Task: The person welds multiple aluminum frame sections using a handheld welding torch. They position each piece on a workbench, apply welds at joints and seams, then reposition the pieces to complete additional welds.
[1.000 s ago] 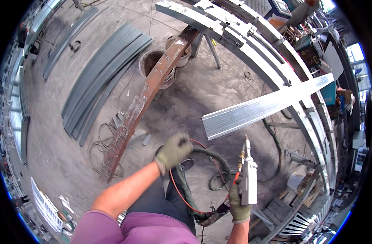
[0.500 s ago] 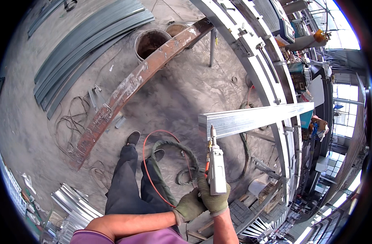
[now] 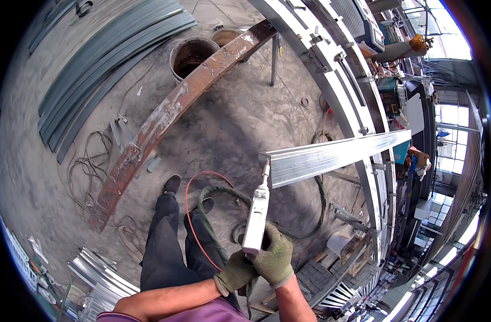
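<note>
Both my hands wear green-grey work gloves. My right hand (image 3: 273,256) is closed around the grip of a white hand-held welding gun (image 3: 257,213). Against it, my left hand (image 3: 237,272) is closed under the gun's rear end; its fingers are partly hidden. The gun's narrow metal nozzle points away from me, its tip at the near left end of a shiny rectangular metal tube (image 3: 331,158). That tube rests across a curved steel frame on the right. A dark-sleeved hose (image 3: 209,236) and a thin red hose (image 3: 187,206) loop below the gun.
A rusty curved beam (image 3: 170,107) spans the floor ahead, beside a rusty bucket (image 3: 175,61). Grey metal strips (image 3: 95,75) lie stacked at far left. The large curved frame (image 3: 331,88) stands at right. Near it are grey blocks (image 3: 316,276). Cables (image 3: 89,166) lie on the floor.
The welding gun and both hands have shifted left, and the gun now tilts, its nozzle moving from the tube's near face to its left end corner.
</note>
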Available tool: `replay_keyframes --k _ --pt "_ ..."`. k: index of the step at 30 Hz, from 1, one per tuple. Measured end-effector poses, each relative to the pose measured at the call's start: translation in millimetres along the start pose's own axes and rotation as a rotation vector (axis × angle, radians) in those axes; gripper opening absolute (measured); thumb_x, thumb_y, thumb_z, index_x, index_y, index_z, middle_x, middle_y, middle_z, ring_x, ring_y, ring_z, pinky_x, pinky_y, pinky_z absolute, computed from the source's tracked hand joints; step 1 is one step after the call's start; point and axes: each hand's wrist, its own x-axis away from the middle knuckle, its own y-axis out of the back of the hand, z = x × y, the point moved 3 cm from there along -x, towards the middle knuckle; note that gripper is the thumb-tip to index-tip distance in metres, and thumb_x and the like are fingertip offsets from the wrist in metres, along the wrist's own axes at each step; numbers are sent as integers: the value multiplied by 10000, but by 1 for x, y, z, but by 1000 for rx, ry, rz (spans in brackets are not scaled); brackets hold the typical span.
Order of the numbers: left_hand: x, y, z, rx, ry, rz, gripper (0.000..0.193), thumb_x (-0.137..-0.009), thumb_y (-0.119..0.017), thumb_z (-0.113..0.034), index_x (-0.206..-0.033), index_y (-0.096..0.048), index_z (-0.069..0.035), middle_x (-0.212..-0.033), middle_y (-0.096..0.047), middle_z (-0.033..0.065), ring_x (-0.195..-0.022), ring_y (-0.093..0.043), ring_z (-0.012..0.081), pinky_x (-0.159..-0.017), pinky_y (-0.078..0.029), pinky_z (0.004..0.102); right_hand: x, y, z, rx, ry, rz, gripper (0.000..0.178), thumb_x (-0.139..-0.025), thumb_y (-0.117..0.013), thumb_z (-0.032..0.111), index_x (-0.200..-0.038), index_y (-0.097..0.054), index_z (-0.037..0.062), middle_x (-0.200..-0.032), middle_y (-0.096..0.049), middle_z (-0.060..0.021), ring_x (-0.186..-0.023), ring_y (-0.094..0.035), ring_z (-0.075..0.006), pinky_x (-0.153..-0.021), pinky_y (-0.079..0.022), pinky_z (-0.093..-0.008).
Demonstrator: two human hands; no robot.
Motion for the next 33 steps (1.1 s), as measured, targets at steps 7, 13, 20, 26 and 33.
replay_keyframes --k 7,13,20,26,33 --pt "-3 3 -3 -47 8 25 326 -876 -887 -225 -1098 -760 -23 -895 -788 50 -812 -721 104 -708 -569 305 -6 0 3 27 -45 -17 524 -799 -884 287 -1237 -741 39 -1011 -792 -204 -927 -787 -388 -811 -614 -446" --pt "-2 3 -14 -103 -45 -4 328 -874 -870 -229 -1092 -770 -6 -908 -797 64 -825 -735 126 -729 -577 320 -9 0 3 47 -43 -7 522 -806 -874 277 -1249 -740 37 -1028 -793 -208 -942 -787 -391 -828 -614 -447" --pt "-4 4 -13 -149 39 27 300 -890 -833 -229 -1076 -767 -3 -877 -792 83 -816 -752 164 -733 -584 339 -9 1 2 62 -20 -12 542 -776 -879 261 -1252 -741 41 -1041 -796 -205 -960 -787 -392 -841 -616 -447" --pt "-8 1 -2 -106 -93 -48 307 -891 -832 -245 -1074 -768 -7 -871 -788 76 -806 -748 151 -720 -579 330 -12 5 7 50 -54 21 528 -777 -878 257 -1242 -748 43 -1047 -797 -203 -970 -787 -389 -849 -617 -447" --pt "-10 1 0 -101 -106 -35 311 -883 -851 -243 -1071 -769 -10 -885 -790 61 -812 -740 139 -722 -578 327 -11 3 2 61 -39 -4 520 -782 -878 260 -1239 -750 48 -1041 -797 -203 -958 -787 -391 -844 -617 -447"
